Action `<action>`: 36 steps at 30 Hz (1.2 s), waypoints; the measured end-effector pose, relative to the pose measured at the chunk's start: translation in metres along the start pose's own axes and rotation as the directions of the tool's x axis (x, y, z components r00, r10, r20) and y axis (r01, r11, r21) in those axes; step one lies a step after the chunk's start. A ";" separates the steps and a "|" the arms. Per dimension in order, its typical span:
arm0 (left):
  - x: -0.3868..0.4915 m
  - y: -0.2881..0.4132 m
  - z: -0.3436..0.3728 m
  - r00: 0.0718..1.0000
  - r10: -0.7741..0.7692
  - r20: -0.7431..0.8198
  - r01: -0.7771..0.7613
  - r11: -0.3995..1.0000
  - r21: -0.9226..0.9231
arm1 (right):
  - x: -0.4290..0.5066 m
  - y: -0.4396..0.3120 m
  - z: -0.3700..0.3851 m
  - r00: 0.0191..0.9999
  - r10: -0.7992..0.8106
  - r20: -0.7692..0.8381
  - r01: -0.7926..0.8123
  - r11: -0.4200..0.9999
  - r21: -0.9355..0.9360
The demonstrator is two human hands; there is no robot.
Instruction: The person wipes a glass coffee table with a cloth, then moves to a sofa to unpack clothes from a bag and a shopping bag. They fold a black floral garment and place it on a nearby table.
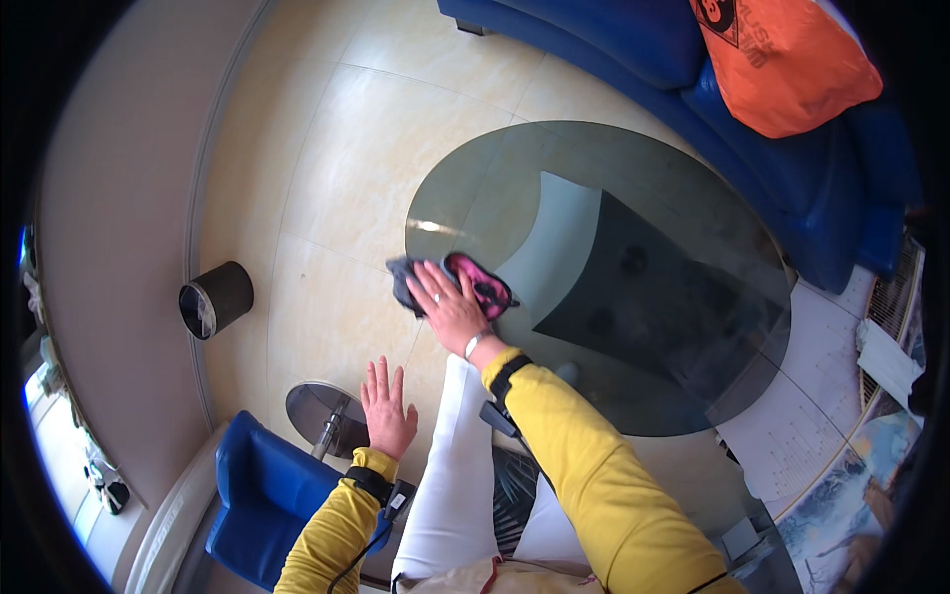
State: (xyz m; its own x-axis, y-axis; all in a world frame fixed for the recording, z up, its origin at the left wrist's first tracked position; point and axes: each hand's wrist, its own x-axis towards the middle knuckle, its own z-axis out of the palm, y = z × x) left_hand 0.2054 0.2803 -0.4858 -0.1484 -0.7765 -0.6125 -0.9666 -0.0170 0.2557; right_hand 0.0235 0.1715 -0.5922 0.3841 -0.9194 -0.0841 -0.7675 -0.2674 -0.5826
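Note:
My right hand (454,315) lies palm down on a dark grey cloth (404,288) at the left edge of an oval glass table (460,189). Its fingers are stretched out, and whether they grip the cloth cannot be told. Beside the thumb is a pink and black pouch-like item (482,286), touching or very near the hand. My left hand (389,412) is held over the floor with its fingers spread and nothing in it, near the round metal base (319,412) of a blue chair. Both wrists wear black straps with small devices.
A black waste bin (226,289) stands by the left wall. The blue chair (274,490) is at the lower left. A curved blue sofa (594,44) holds an orange bag (794,70) at the upper right. A dark, angular base shows through the tabletop.

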 end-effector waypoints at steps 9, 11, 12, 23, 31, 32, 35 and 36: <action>-0.051 0.015 0.015 0.999 -0.010 -0.041 0.011 1.000 0.017 | -0.229 0.022 -0.003 0.948 -0.187 0.259 0.221 0.969 -0.109; -0.061 0.027 0.024 0.999 0.014 -0.052 -0.014 1.000 -0.001 | -0.293 0.051 -0.026 0.928 -0.184 0.325 0.228 0.968 -0.102; -0.066 0.032 0.029 0.999 -0.001 -0.046 0.001 1.000 0.014 | -0.325 0.065 -0.039 0.919 -0.165 0.357 0.210 0.973 -0.092; -0.127 0.126 0.024 0.950 0.090 0.299 -0.015 0.970 -0.244 | -0.366 0.205 -0.215 0.741 0.650 0.166 -0.510 0.707 -0.490; -0.188 0.331 -0.120 0.102 0.935 0.341 -0.166 0.354 -0.920 | -0.218 0.226 -0.385 0.701 0.690 -0.183 -0.671 0.549 -0.499; -0.191 0.343 -0.139 0.034 0.960 0.277 -0.167 0.278 -0.946 | -0.201 0.220 -0.398 0.691 0.694 -0.203 -0.679 0.526 -0.511; -0.197 0.345 -0.187 -0.017 0.960 0.278 -0.222 0.268 -0.938 | -0.146 0.195 -0.422 0.666 0.707 -0.237 -0.705 0.495 -0.508; -0.197 0.338 -0.198 -0.020 0.956 0.293 -0.224 0.282 -0.933 | -0.126 0.184 -0.428 0.679 0.697 -0.230 -0.696 0.513 -0.502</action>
State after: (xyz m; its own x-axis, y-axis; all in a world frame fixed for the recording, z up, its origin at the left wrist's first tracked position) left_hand -0.0506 0.3027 -0.1313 -0.9822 0.1842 0.0373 -0.0440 -0.4186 0.9071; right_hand -0.3854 0.1148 -0.3429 -0.3920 -0.8773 -0.2769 -0.9188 0.3583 0.1656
